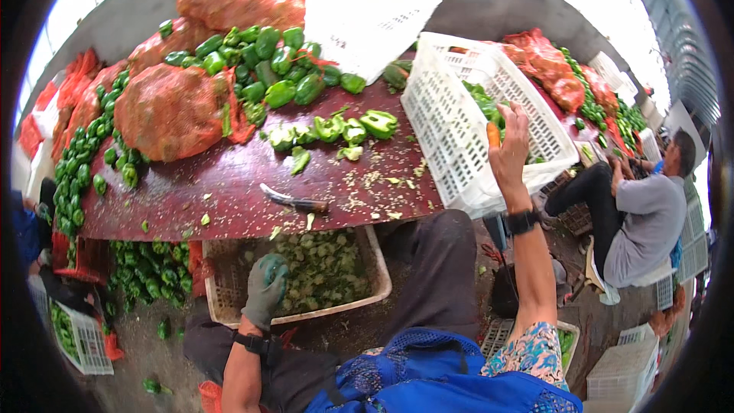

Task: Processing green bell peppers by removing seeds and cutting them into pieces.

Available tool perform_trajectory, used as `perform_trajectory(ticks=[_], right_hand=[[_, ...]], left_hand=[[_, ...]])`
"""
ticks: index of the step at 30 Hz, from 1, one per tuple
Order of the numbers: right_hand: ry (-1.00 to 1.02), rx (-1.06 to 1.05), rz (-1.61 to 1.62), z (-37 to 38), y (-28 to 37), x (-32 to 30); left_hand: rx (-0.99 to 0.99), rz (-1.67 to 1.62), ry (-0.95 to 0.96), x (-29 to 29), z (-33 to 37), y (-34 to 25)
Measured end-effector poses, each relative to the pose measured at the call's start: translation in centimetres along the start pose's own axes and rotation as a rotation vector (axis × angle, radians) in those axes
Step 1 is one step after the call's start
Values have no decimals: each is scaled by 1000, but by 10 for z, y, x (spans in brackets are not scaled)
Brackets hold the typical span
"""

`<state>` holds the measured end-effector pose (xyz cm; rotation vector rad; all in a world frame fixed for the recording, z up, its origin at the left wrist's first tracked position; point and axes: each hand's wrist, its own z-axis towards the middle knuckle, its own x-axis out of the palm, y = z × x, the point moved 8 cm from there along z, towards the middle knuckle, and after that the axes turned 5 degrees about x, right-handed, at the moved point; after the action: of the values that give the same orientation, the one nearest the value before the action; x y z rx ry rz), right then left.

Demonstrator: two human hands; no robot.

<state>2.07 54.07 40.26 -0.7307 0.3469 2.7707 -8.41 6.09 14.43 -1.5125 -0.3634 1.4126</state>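
My right hand [511, 149], bare with an orange cover on the thumb, is raised over the near part of a white slatted crate [436, 122]. Its fingers are apart, and I see nothing held in them. Green pepper pieces [482, 99] lie inside that crate. My left hand [265, 287], in a grey and teal glove, is curled above a shallow crate [375, 260] of pepper cores [321, 268]; anything inside its fingers is hidden. On the dark red table [237, 191] lie a knife [294, 200] with a dark handle and several cut green peppers [329, 128].
Whole green peppers [275, 61] are heaped behind the cut ones, beside a full red mesh sack [170, 111]. A white sack [375, 8] lies at the back. On the right sits another person [650, 206]. Loose peppers [149, 268] and a white crate [90, 344] stand low on the left.
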Motion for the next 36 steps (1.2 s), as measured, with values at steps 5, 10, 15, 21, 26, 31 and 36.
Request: perform_trajectory(ticks=[5, 10, 15, 21, 26, 31, 36], right_hand=[[292, -156, 389, -51, 118, 42], [626, 38, 517, -116, 112, 188], [652, 71, 405, -137, 111, 273], [668, 26, 270, -145, 123, 320], [673, 5, 228, -145, 116, 331], [826, 489, 989, -159, 102, 331], [1001, 723, 1419, -164, 182, 257]], left_hand=[[31, 64, 57, 0, 3, -3], [197, 193, 49, 14, -2, -1], [210, 142, 229, 18, 7, -22], [168, 147, 268, 17, 14, -7], [234, 193, 234, 14, 20, -6], [212, 189, 202, 8, 27, -15], [113, -93, 23, 2, 22, -14]])
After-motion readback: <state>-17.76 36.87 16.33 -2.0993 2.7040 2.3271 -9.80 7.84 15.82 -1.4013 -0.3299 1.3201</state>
